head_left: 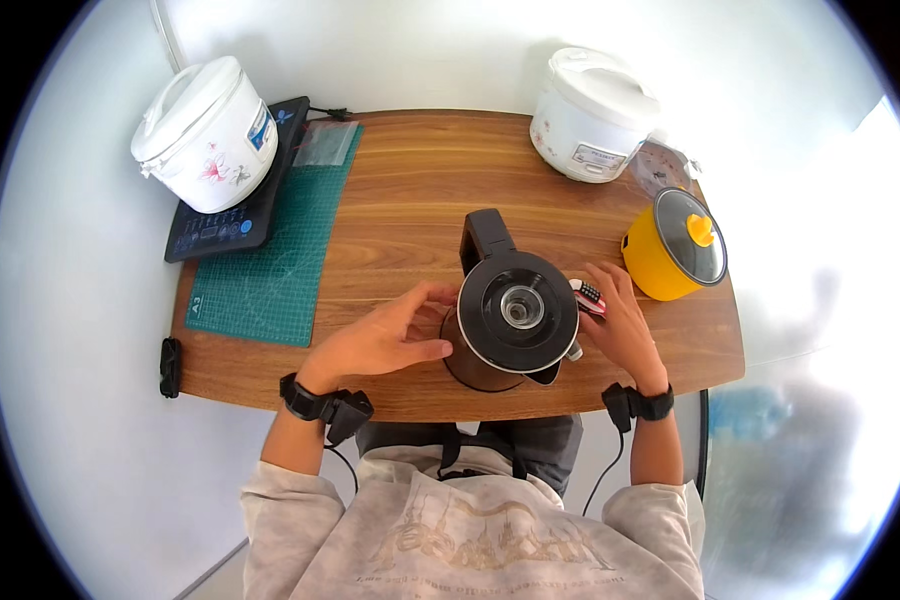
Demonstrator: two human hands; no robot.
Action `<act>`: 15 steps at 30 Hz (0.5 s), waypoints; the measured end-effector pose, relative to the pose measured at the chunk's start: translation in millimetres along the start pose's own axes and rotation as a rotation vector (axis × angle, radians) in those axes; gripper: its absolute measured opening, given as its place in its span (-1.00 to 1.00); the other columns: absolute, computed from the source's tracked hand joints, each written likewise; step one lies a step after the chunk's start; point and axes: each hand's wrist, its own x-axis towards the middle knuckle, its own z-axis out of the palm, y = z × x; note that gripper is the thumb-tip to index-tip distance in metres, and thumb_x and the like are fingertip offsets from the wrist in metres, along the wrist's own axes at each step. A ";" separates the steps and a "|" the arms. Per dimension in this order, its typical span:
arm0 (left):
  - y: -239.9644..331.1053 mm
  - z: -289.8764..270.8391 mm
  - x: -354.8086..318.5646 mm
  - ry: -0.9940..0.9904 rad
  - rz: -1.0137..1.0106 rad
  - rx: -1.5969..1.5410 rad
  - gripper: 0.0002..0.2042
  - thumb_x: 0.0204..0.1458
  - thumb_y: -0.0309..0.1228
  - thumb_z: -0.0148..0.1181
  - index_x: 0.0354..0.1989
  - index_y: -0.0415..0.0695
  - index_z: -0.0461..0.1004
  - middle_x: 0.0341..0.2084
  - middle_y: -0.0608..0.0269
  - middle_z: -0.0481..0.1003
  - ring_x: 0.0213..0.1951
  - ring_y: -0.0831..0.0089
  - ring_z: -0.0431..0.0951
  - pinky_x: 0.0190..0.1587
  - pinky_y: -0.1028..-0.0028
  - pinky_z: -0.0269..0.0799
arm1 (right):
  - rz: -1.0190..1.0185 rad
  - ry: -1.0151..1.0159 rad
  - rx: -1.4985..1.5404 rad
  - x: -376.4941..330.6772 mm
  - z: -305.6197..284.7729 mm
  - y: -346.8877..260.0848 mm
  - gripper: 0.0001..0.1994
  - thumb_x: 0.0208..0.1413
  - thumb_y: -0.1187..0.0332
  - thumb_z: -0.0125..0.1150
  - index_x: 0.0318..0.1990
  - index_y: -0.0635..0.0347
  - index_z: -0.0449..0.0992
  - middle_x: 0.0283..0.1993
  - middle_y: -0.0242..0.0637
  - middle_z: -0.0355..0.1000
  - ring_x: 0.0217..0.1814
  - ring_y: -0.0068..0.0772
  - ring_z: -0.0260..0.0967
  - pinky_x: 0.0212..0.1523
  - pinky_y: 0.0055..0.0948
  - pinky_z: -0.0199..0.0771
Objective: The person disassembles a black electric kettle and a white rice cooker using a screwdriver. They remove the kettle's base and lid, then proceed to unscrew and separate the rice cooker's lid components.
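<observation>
A kettle [518, 335] with a black lid stands on the wooden table in front of me. Its handle points away from me and its spout toward my front right. At its left side is my left hand [388, 328], fingers apart and curved, thumb tip at the kettle's wall; whether it touches, I cannot tell. On the other side my right hand [620, 318] is closed on a small red, white and black object [589, 298], held against or close to the kettle. The kettle hides part of that object and some fingertips. A small grey tip [574, 351] shows below it.
The yellow pot [657, 257] with a glass lid stands right of my right hand. One white rice cooker [590, 125] is at the back right; another [208, 140] sits on a black induction cooker [232, 228] at left, partly over a green cutting mat [260, 290]. A black object [171, 368] lies at the left edge.
</observation>
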 end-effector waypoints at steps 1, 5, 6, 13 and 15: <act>-1.4 3.4 -1.6 0.018 -0.011 -0.034 -0.38 0.17 -0.51 0.29 0.37 -0.24 0.13 0.23 0.00 0.35 0.21 0.26 0.45 0.22 0.30 0.44 | -0.010 -0.001 0.029 -1.3 -5.8 -12.2 -0.31 0.02 0.45 0.40 0.35 0.14 0.26 0.34 0.03 0.19 0.30 0.15 0.28 0.23 -0.15 0.41; -12.2 16.2 -1.5 0.032 0.044 -0.197 -0.41 0.21 -0.58 0.21 0.38 -0.27 0.10 0.26 -0.01 0.33 0.26 0.25 0.41 0.30 0.30 0.35 | 0.046 -0.078 0.348 -18.2 -29.9 -67.7 -0.22 0.02 0.26 0.49 0.39 0.17 0.22 0.38 0.06 0.17 0.37 0.10 0.25 0.26 -0.13 0.39; -16.9 19.0 -1.7 0.056 0.072 -0.191 -0.41 0.21 -0.60 0.19 0.38 -0.27 0.09 0.26 0.00 0.32 0.25 0.26 0.41 0.30 0.31 0.34 | 0.006 -0.074 0.369 -21.9 -31.0 -77.0 -0.17 0.00 0.19 0.51 0.40 0.17 0.21 0.39 0.08 0.15 0.38 0.11 0.23 0.27 -0.11 0.37; -31.1 41.1 -3.7 0.200 0.142 -0.054 -0.48 0.25 -0.46 0.22 0.34 -0.21 0.19 0.20 0.06 0.42 0.20 0.31 0.48 0.11 0.33 0.52 | -0.053 0.057 0.066 -29.4 -11.4 -122.3 -0.09 -0.17 0.05 0.62 0.35 0.09 0.27 0.41 0.17 0.10 0.45 0.23 0.13 0.35 -0.03 0.27; -27.8 41.1 -9.1 0.233 0.077 0.002 -0.51 0.24 -0.46 0.23 0.31 -0.21 0.24 0.14 0.06 0.47 0.15 0.32 0.52 0.11 0.34 0.52 | -0.047 0.037 0.120 -25.5 -13.7 -118.8 -0.15 -0.21 0.14 0.62 0.30 0.09 0.33 0.41 0.16 0.12 0.42 0.21 0.19 0.34 -0.05 0.29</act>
